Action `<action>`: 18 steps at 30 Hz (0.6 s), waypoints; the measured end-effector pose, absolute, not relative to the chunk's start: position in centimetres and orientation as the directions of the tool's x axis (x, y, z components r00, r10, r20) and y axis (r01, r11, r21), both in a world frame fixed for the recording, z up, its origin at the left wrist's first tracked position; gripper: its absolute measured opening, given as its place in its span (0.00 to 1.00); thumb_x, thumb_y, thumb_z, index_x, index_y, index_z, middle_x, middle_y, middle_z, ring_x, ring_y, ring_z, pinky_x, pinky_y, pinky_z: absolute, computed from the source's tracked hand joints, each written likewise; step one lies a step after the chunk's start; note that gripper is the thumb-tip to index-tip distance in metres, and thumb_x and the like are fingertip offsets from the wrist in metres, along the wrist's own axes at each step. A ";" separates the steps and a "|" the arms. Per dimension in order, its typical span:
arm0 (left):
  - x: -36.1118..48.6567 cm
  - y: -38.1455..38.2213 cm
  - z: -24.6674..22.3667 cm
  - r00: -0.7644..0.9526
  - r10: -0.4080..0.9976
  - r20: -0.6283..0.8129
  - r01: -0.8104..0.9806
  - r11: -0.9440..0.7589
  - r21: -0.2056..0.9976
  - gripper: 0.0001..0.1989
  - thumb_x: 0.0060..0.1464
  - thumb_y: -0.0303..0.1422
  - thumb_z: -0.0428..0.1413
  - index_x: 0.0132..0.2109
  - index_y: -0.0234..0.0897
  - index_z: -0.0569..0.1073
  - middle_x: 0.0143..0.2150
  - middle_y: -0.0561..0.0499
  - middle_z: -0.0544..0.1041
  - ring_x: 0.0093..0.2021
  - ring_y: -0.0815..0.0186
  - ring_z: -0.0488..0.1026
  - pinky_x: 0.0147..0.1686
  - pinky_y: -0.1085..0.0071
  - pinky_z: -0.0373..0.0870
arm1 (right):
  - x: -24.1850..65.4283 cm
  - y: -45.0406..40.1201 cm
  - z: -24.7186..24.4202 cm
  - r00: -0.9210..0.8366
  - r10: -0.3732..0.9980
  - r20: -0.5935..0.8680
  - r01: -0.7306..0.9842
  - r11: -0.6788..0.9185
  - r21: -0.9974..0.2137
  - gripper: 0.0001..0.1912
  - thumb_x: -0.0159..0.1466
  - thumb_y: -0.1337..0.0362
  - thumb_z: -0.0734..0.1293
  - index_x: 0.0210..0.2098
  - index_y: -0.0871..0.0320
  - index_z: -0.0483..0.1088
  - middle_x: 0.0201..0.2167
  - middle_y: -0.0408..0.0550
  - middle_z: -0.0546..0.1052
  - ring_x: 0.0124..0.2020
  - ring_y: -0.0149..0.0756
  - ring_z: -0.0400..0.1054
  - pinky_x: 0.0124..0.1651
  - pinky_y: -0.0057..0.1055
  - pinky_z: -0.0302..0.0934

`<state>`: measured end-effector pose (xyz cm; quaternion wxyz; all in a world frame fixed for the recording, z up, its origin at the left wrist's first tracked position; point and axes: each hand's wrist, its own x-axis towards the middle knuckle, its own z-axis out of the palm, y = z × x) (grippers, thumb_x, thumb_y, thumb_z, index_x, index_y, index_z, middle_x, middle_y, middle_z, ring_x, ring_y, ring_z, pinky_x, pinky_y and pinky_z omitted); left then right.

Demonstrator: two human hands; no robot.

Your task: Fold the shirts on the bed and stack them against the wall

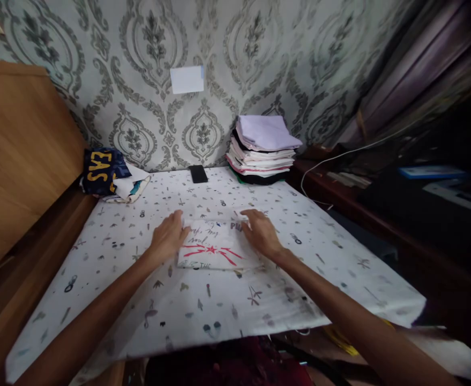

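A folded white garment (215, 254) with red streaks, a red star and dark lettering lies flat on the patterned white sheet (139, 300). At its left edge is my left hand (169, 236), thumb and fingers apart, the thumb reaching over the cloth. My right hand (262, 235) rests along the right edge with forefinger and thumb spread, hiding part of the lettering. Neither hand appears to grip the cloth.
A stack of folded clothes (263, 150), lilac on top, stands at the back right. A dark phone-like slab (197, 173) lies near the wall. Dark printed clothing (104, 171) sits back left, beside a wooden panel (22, 150). A white cable (339, 154) hangs at right.
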<state>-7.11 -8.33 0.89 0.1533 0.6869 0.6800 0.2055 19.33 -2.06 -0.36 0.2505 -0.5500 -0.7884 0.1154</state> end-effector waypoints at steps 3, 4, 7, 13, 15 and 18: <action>-4.1 -8.1 0.7 0.180 0.963 0.199 0.919 -0.237 0.316 0.23 0.67 0.37 0.42 0.65 0.32 0.59 0.65 0.34 0.67 0.65 0.53 0.65 0.63 0.55 0.62 | 16.5 -4.2 -1.7 -0.511 0.797 0.323 0.755 0.595 -0.275 0.23 0.69 0.70 0.55 0.61 0.66 0.67 0.64 0.63 0.68 0.66 0.46 0.60 0.66 0.48 0.54; -3.0 -7.9 0.1 0.231 0.957 0.177 0.917 -0.275 0.291 0.24 0.68 0.37 0.40 0.66 0.31 0.58 0.68 0.34 0.65 0.67 0.54 0.62 0.65 0.55 0.58 | 15.7 -4.7 -2.2 -0.553 0.780 0.294 0.746 0.620 -0.243 0.24 0.69 0.70 0.54 0.63 0.67 0.65 0.66 0.62 0.66 0.68 0.45 0.57 0.68 0.48 0.52; -1.0 -7.6 -1.8 0.276 0.961 0.038 0.939 -0.277 0.203 0.28 0.70 0.41 0.38 0.69 0.29 0.56 0.73 0.35 0.56 0.73 0.55 0.52 0.70 0.51 0.48 | 15.1 -5.3 -3.3 -0.551 0.812 0.192 0.787 0.583 -0.203 0.28 0.71 0.63 0.56 0.67 0.68 0.59 0.69 0.62 0.61 0.71 0.47 0.51 0.71 0.51 0.44; -2.7 -6.9 -3.0 0.173 0.983 -0.061 0.978 -0.164 0.133 0.32 0.69 0.46 0.38 0.73 0.33 0.51 0.76 0.41 0.47 0.75 0.56 0.43 0.71 0.50 0.43 | 19.0 -4.4 -4.4 -0.377 0.920 0.106 0.893 0.391 -0.222 0.32 0.73 0.53 0.52 0.70 0.64 0.55 0.72 0.59 0.56 0.73 0.45 0.47 0.72 0.50 0.41; -3.7 -6.8 -3.2 0.129 0.991 -0.041 0.982 -0.122 0.147 0.31 0.69 0.44 0.38 0.72 0.32 0.52 0.75 0.40 0.50 0.75 0.56 0.44 0.71 0.52 0.45 | 19.9 -4.4 -4.4 -0.303 0.945 0.122 0.919 0.323 -0.224 0.30 0.73 0.55 0.52 0.69 0.62 0.57 0.71 0.58 0.58 0.72 0.45 0.49 0.71 0.49 0.42; -4.8 -6.6 -3.9 0.067 0.996 0.062 0.985 -0.076 0.158 0.29 0.69 0.40 0.39 0.70 0.29 0.57 0.72 0.36 0.58 0.73 0.54 0.52 0.69 0.56 0.50 | 20.6 -4.6 -3.9 -0.209 0.964 0.164 0.948 0.241 -0.210 0.28 0.71 0.56 0.55 0.66 0.64 0.62 0.68 0.62 0.64 0.69 0.50 0.55 0.69 0.49 0.46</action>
